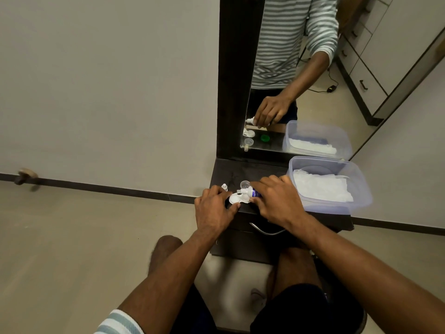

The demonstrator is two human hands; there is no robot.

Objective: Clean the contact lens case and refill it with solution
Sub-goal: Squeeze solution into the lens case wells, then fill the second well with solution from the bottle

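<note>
A: Head view: white plastic contact lens case (237, 198) lying open on the dark wooden table (243, 168), left hand (213, 208) pinching its near edge; right hand (277, 201) wrapped around the small white solution bottle with blue label (251, 192), tipped over the case.

B: Best squeezed gently, nozzle off the wells, case pinned flat. Elsewhere: clear plastic tub of white tissues (361, 186), tall mirror (301, 75), beige floor (72, 237).
</note>
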